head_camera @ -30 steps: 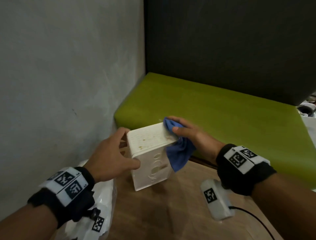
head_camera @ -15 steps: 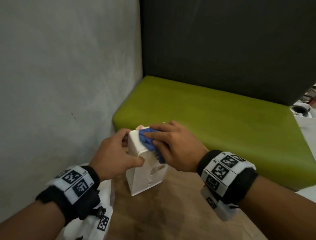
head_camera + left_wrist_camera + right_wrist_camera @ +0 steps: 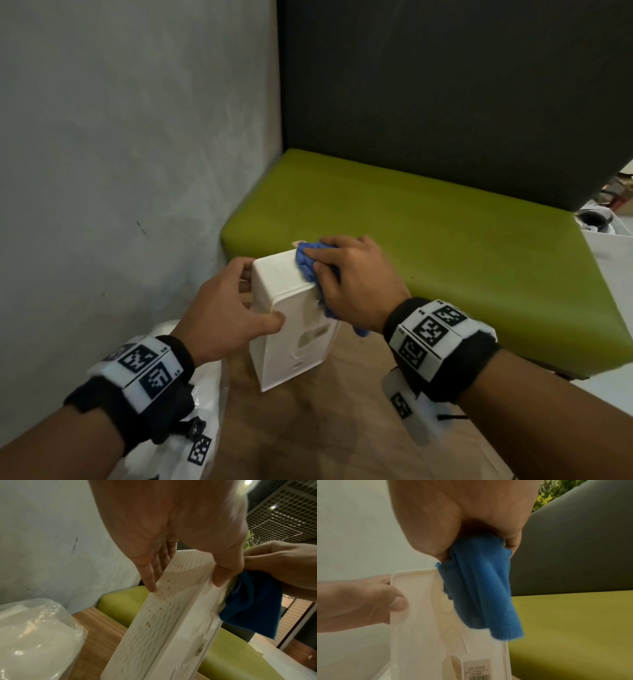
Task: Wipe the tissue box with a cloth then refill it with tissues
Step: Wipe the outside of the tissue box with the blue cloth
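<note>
While the white plastic tissue box (image 3: 291, 329) stands on end near the far left corner of the wooden tabletop (image 3: 308, 428), tilted, both hands are on it. Box's broad face carries a white sticker with a barcode (image 3: 476, 669); print on it is too blurred to read. Ribbed narrow side shows small brown specks (image 3: 164, 599).

Left hand (image 3: 222, 315): clamped round the box's upper part, thumb across the broad near face, fingers (image 3: 150, 580) wrapped onto the opposite side. Firm hold, wrist angled in from the near left.

Right hand (image 3: 352, 284): palm down over the box's top end and upper right edge, fingers bunched round a blue knitted cloth (image 3: 306, 263), pressing it against the box. Loose end of the cloth hangs below the palm along the box's right side in the right wrist view.

Both wrists wear black bands with white square-code marker panels (image 3: 431, 332); no readable text beyond tiny digits I can't make out.

Clear plastic bag with white contents (image 3: 34, 635) lies at the tabletop's near left edge, under the left forearm. White device with a square-code tag and black cable (image 3: 407, 407) lies near the right edge, under the right wrist. Green padded bench seat (image 3: 445, 257) runs just past the far edge, dark backrest (image 3: 445, 85) above it, grey wall (image 3: 120, 137) on the left.
</note>
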Available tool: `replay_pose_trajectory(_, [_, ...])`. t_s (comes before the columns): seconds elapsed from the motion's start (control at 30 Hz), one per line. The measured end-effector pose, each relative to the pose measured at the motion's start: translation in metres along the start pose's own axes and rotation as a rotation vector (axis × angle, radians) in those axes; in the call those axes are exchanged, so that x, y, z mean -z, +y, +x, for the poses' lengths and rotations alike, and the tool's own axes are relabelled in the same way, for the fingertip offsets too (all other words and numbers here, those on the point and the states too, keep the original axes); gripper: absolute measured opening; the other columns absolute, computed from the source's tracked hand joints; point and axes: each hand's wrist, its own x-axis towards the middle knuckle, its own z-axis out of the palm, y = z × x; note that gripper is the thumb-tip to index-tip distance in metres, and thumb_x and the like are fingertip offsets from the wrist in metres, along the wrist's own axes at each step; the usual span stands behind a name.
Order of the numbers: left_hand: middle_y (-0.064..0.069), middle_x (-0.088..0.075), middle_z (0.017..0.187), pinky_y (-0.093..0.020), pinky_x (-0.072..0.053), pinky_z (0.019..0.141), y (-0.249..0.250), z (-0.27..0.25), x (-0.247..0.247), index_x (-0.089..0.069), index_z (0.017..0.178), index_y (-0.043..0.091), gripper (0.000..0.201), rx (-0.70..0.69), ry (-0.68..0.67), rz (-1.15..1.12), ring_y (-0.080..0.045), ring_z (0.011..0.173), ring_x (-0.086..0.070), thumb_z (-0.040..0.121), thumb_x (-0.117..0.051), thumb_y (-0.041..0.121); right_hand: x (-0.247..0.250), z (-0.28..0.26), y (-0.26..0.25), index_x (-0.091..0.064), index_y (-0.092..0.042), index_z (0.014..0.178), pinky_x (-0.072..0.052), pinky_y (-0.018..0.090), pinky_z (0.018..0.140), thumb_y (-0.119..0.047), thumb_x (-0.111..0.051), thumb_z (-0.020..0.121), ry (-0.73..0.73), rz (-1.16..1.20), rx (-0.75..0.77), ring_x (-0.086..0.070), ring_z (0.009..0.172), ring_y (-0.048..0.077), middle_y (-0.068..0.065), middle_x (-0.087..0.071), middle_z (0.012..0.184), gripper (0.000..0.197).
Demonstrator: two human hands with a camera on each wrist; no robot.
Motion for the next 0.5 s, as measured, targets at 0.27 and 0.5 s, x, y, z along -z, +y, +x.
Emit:
replay_pose_trajectory(0.27, [0.006, -0.057, 0.133, -0.044, -0.052, 0.1, -0.044, -0.006, -0.023, -0.04, 0.138, 0.023, 0.1, 0.077, -0.205, 0.109, -0.018, 0.121, -0.057, 0.052, -0.088, 0.041, 0.004, 0.003, 0.015, -0.07, -0.03, 0.113, -0.044, 0.045, 0.09, -0.033, -0.034, 0.087, 0.038, 0.029, -0.08, -0.056, 0.109, 0.029, -0.002, -0.065, 0.128, 0.044])
replay_pose_trajectory(0.5, [0.008, -0.059, 0.123, -0.044, -0.054, 0.093, -0.043, -0.005, -0.032, -0.049, 0.131, 0.029, 0.089, 0.007, -0.129, 0.197, -0.017, 0.11, -0.058, 0.049, -0.072, 0.054, 0.006, 0.009, 0.022, -0.074, -0.02, 0.104, -0.052, 0.037, 0.082, -0.02, -0.044, 0.094, 0.041, 0.166, -0.196, -0.062, 0.096, 0.026, 0.003, -0.072, 0.114, 0.031])
